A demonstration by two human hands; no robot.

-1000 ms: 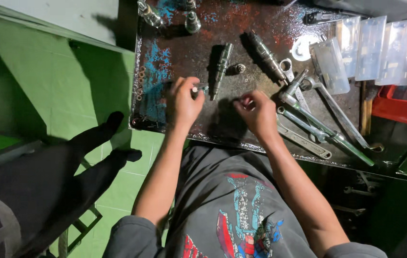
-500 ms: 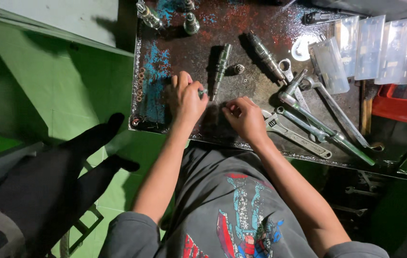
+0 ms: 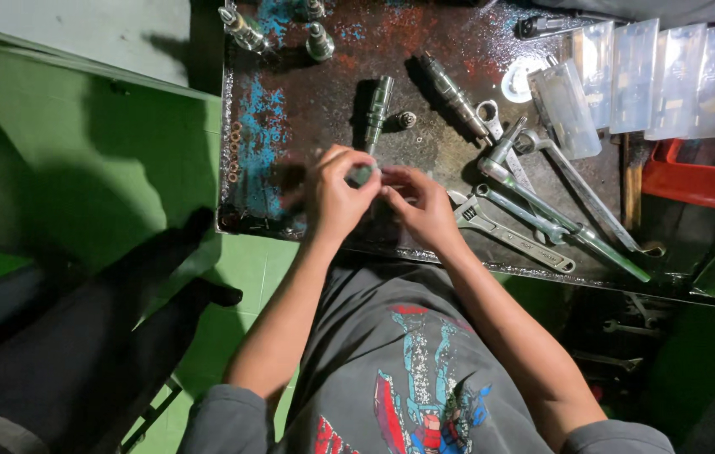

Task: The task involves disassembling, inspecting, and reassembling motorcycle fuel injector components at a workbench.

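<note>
Both hands now meet just below the long metal injector [image 3: 377,112] on the metal tray [image 3: 257,143]. A second ago they lie apart, the left hand [image 3: 336,197] left of the injector's lower end, the right hand [image 3: 425,208] further right. Now their fingertips touch around a small dark part [image 3: 363,175], pinched between them; earlier the left hand alone grips it.

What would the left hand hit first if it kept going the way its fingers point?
The left hand points up and right, pinching a small part with the right hand. Straight beyond lies the long metal injector, probably first; depth unclear.
</note>
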